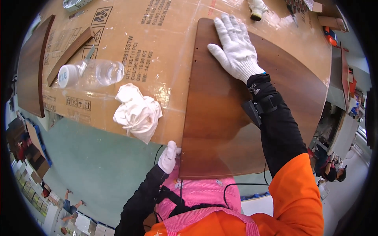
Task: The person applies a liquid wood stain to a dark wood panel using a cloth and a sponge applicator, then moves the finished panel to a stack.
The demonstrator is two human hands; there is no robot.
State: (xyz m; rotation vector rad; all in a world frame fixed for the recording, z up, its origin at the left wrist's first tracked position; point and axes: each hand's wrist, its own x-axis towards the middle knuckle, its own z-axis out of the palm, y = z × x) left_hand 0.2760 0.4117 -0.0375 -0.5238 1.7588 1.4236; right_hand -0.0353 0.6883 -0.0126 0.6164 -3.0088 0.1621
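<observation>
A dark brown, glossy wooden panel [220,122] with a curved right side and small holes near its edges lies in front of me. My right hand [235,53], in a white knit glove, rests flat on its far part, fingers stretched out and thumb apart. Beside the panel's near left edge is my left hand [167,159], also in a white glove. A white fingertip reaches the panel's edge there; the other fingers are mostly hidden, and whether they curl round it does not show. A crumpled white cloth [138,112] lies left of the panel.
Flattened cardboard [169,74] covers the worktop. A clear bottle [104,72] lies on its side at left, near a narrow brown wooden strip [69,59] and another brown panel [33,70]. A glove-like white item [257,8] lies at the far edge. Dark cables [244,184] hang near my apron.
</observation>
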